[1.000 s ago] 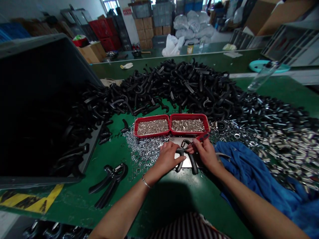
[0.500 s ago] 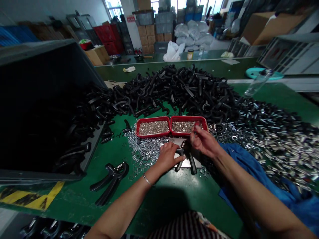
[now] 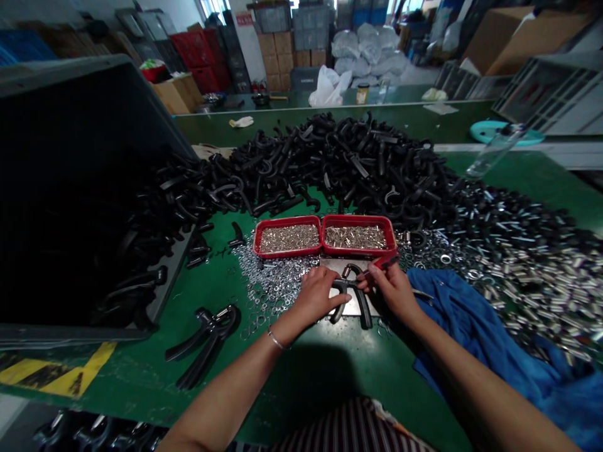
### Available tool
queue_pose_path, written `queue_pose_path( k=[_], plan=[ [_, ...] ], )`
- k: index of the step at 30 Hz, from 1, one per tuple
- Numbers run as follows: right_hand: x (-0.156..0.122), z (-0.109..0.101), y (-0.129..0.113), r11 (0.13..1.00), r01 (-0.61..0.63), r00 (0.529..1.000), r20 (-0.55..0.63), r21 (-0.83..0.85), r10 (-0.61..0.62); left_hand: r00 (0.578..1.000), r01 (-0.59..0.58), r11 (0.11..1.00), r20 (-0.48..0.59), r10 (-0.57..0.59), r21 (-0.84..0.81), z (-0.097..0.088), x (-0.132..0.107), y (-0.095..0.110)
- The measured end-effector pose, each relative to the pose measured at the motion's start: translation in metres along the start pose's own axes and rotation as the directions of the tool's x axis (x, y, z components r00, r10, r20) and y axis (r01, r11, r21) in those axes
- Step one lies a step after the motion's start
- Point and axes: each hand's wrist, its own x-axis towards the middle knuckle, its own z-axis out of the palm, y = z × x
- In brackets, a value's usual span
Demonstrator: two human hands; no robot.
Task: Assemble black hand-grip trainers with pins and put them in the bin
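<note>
A: Black all over the hand grip (image 3: 351,295), black again through the heap of handles (image 3: 339,157).
B: Red on the twin trays (image 3: 321,233), silver glinting off the pins (image 3: 288,238) inside.
A: Green across the table (image 3: 330,370), deep blue on the cloth (image 3: 466,320).
B: Yellow-and-black diagonal stripes on the edge marking (image 3: 56,376), dark-and-pale stripes on the garment (image 3: 348,430).

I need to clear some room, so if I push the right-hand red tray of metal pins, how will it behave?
The red tray looks shallow and full, so it is probably heavy for its size, and its pins may spill if tipped. Loose washers crowd its right side, so pushing it would likely plough them along.
</note>
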Motion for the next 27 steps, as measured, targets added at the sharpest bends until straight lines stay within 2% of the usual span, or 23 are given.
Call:
queue_pose_path(
  k=[2,4,6,10,12,13,15,16,17,20,22,23,25,27],
  plan=[
    [-0.004,0.004,-0.005,0.966,0.069,0.997,-0.005,-0.248,-0.073,1.000,0.004,1.000,0.004,-0.004,0.011,-0.002,0.000,0.002],
    [-0.006,0.010,-0.011,0.879,0.121,0.991,0.007,-0.461,-0.133,1.000,0.004,1.000,0.006,-0.004,0.023,-0.004,0.000,0.005],
    [-0.004,0.017,-0.019,0.855,0.123,0.990,0.009,-0.504,-0.137,1.000,0.009,0.999,0.010,-0.009,0.035,-0.005,-0.001,0.008],
    [0.013,0.027,-0.037,0.983,0.046,0.998,-0.039,-0.177,-0.054,0.999,0.028,0.997,0.027,-0.029,0.068,-0.006,0.000,0.012],
    [0.021,0.030,-0.046,0.994,-0.007,0.998,-0.066,0.106,0.014,0.999,0.031,0.995,0.035,-0.035,0.093,-0.006,-0.001,0.014],
    [0.024,0.030,-0.049,0.959,-0.042,0.996,-0.068,0.282,0.064,0.999,0.035,0.994,0.038,-0.039,0.105,-0.007,-0.001,0.014],
    [0.025,0.025,-0.050,0.801,-0.103,0.986,-0.044,0.589,0.159,0.998,0.041,0.993,0.045,-0.047,0.113,-0.008,-0.002,0.013],
    [0.023,0.018,-0.048,0.737,-0.121,0.980,-0.037,0.666,0.195,0.998,0.044,0.993,0.048,-0.049,0.108,-0.008,-0.002,0.013],
    [0.020,0.008,-0.044,0.730,-0.128,0.975,-0.048,0.672,0.216,0.997,0.045,0.994,0.054,-0.051,0.100,-0.008,-0.002,0.012],
    [0.004,-0.039,-0.024,0.881,-0.143,0.961,-0.148,0.452,0.232,0.997,0.037,0.996,0.061,-0.042,0.078,-0.006,-0.003,0.011],
    [-0.006,-0.081,-0.009,0.962,-0.217,0.948,-0.197,0.165,0.248,0.998,0.031,0.996,0.050,-0.035,0.079,-0.004,-0.005,0.013],
    [-0.009,-0.103,-0.003,0.956,-0.292,0.936,-0.207,-0.008,0.284,0.999,0.026,0.996,0.041,-0.029,0.080,-0.004,-0.007,0.015],
    [-0.010,-0.143,0.004,0.826,-0.393,0.918,-0.226,-0.405,0.326,0.999,-0.016,0.997,0.035,0.014,0.077,-0.008,-0.008,0.017],
    [-0.003,-0.167,0.001,0.668,-0.306,0.947,-0.287,-0.678,0.142,0.997,-0.082,0.990,0.019,0.080,0.114,-0.022,-0.003,0.013]
  ],
)
